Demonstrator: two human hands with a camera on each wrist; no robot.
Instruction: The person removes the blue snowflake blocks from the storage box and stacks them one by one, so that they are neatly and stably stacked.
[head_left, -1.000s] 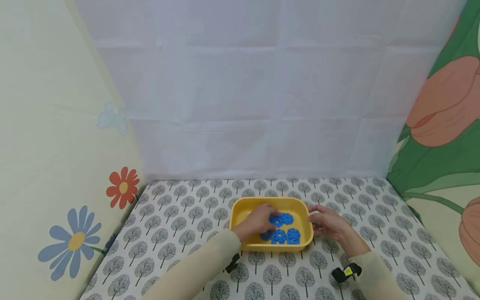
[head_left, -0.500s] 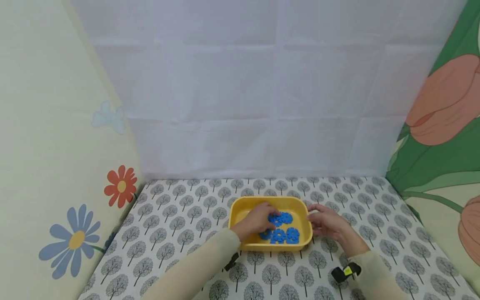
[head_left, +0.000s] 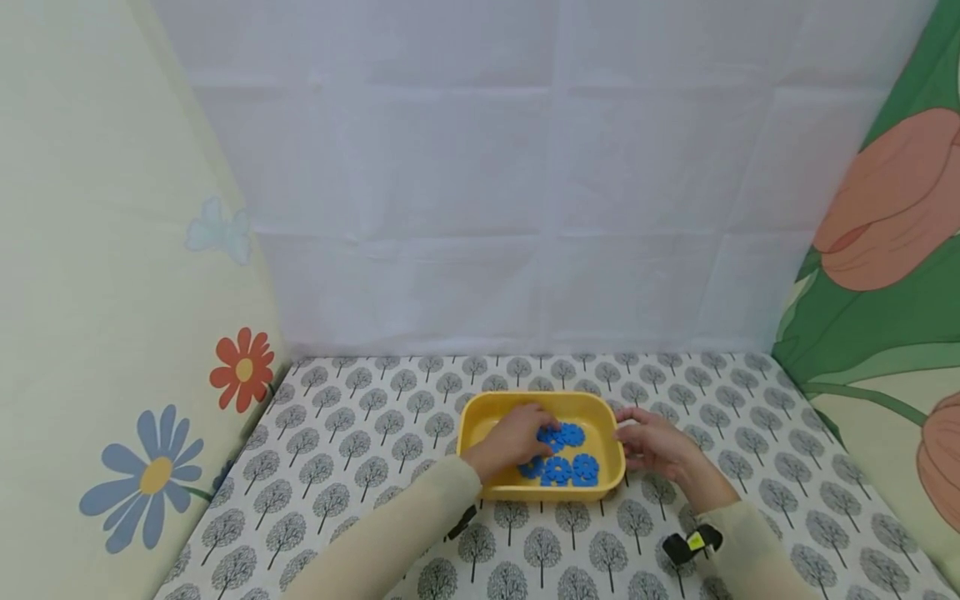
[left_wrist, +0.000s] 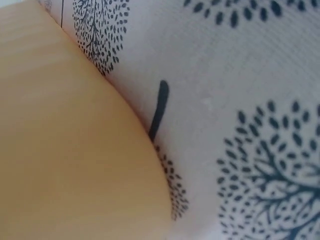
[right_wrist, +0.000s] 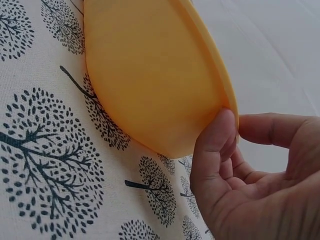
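Yellow tub (head_left: 540, 495): right hand (head_left: 660, 450) pinches rim (right_wrist: 214, 50); left hand (head_left: 513, 440) inside at blue pieces (head_left: 557, 471), grip unclear.

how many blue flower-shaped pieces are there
At least 5 blue flower-shaped pieces, in the yellow rounded tray: two toward the far side, three nearer. The left hand and overlap may hide others.

Head cam fwd/down; 2 wrist cams close; all share tub (head_left: 540, 493).
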